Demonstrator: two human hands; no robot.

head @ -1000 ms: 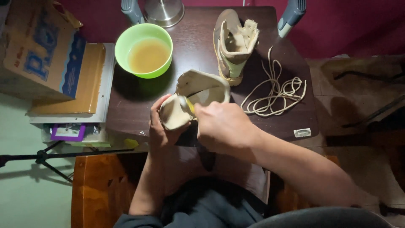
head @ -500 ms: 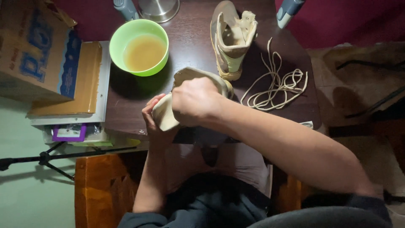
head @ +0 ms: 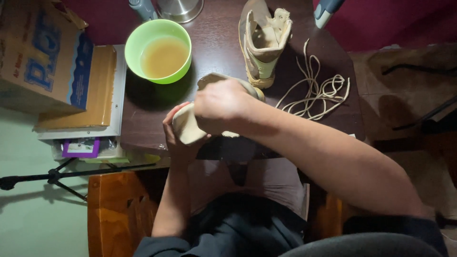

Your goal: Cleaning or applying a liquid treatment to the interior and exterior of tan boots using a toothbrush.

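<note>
Dark wooden table [head: 223, 57], frame centre — left hand [head: 178, 143] cups tan boot [head: 190, 126] toe; right hand [head: 221, 107] closed over it, perhaps gripping something.

Right hand [head: 221, 105] has moved from the near side of the tan boot [head: 188, 127] up across its top, now covering most of it. Left hand [head: 177, 138] has shifted its grip slightly lower beneath the boot's toe.
</note>
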